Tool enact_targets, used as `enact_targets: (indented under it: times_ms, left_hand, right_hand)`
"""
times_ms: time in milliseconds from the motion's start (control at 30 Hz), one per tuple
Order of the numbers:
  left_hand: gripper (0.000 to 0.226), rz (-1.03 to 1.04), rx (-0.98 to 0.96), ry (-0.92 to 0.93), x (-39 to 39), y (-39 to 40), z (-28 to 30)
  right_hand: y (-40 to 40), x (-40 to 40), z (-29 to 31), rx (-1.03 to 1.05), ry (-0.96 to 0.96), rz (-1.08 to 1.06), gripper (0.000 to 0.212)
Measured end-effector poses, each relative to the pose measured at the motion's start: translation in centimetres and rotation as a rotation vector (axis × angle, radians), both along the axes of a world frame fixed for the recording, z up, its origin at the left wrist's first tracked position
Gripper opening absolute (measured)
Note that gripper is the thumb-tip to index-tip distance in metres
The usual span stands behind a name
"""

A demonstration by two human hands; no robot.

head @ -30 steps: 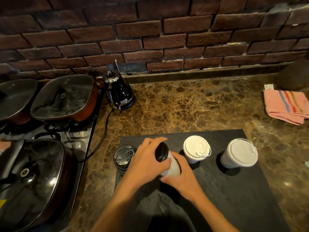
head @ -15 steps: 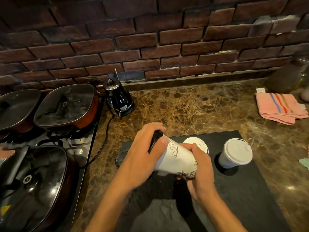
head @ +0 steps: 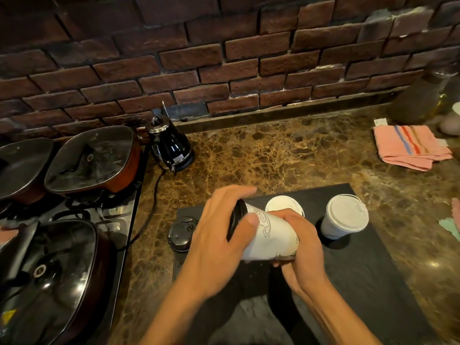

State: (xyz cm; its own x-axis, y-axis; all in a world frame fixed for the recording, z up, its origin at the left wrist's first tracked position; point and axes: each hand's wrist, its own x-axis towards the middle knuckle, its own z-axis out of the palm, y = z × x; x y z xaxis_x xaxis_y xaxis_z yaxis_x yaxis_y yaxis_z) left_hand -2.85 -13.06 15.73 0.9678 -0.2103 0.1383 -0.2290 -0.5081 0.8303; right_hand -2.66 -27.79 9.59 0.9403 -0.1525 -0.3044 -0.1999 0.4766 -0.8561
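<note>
Right now you are holding the paper cup (head: 271,235) tipped nearly on its side in the air over the near-left part of the black mat (head: 361,282), with its mouth pointing left. Your left hand (head: 216,235) is curling round the black lid (head: 236,219) on the cup's mouth, the thumb lying across the white wall just below the rim. Your right hand (head: 303,247) is wrapping round the base end. Your hands are covering most of the lid and the cup's bottom, so I cannot tell whether the lid is sitting fully on; only a sliver of its edge and part of the line drawing on the wall are showing. Just behind the held cup a second cup (head: 281,204) with a white lid is standing on the mat, its body hiding behind your right fingers. A third cup (head: 346,216), also white-lidded, is standing upright further right, apart from your hands. A spare lid (head: 180,234), dark and glossy, is lying at the mat's left edge just beside your left hand. Further out on the marbled countertop (head: 273,155), a black kettle (head: 171,145) is standing by the brick wall (head: 224,58), and a striped pink towel (head: 408,149) is lying at the right. Lidded pans (head: 92,160) are sitting at the left, cut off by the frame, and the dark shapes in the far right corner are too blurred to make out.
</note>
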Motion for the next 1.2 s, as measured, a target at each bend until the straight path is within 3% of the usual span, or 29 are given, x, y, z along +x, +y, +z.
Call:
enact_targets:
  times_ms: [200, 367, 533, 667, 767, 900, 1000, 1100, 1200]
  left_hand:
    - [0.055, 0.048, -0.148, 0.166, 1.6, -0.6, 1.7]
    - [0.037, 0.099, -0.04, -0.024, 0.3, -2.4, 2.3]
    - [0.038, 0.059, -0.044, -0.084, 0.5, -3.0, 2.7]
    - [0.041, 0.088, -0.274, -0.029, 0.9, -2.0, 1.2]
    - [0.041, 0.273, -0.49, -0.073, 0.9, -1.4, 1.3]
    - [0.037, 0.344, -0.572, -0.105, 0.7, -0.9, 1.8]
    - [0.037, 0.327, -0.592, -0.058, 0.6, -0.4, 2.3]
    - [0.032, 0.416, -0.722, 0.136, 0.8, 0.3, 3.0]
    - [0.041, 0.423, -0.8, 0.397, 1.1, 1.0, 3.2]
  right_hand:
    - [-1.0, 0.6, 0.8, -0.093, -0.164, -0.03, 0.041]
    - [-1.1, 0.0, 1.9, -0.056, -0.208, -0.125, 0.035]
    - [-1.1, -1.0, 2.5, 0.054, -0.152, -0.176, 0.04]
    - [-2.3, -0.3, 3.6, -0.107, -0.143, -0.091, 0.029]
    - [-2.3, 0.3, 5.3, -0.167, -0.141, -0.024, 0.026]
    - [-1.8, -0.2, 6.8, -0.182, -0.096, 0.081, 0.025]
    - [-2.3, -0.8, 7.0, -0.39, -0.264, 0.185, 0.021]
    - [-3.1, -1.0, 7.1, -0.779, -0.558, 0.35, 0.047]
    - [-3.9, -1.0, 7.3, -1.118, -0.767, 0.478, 0.063]
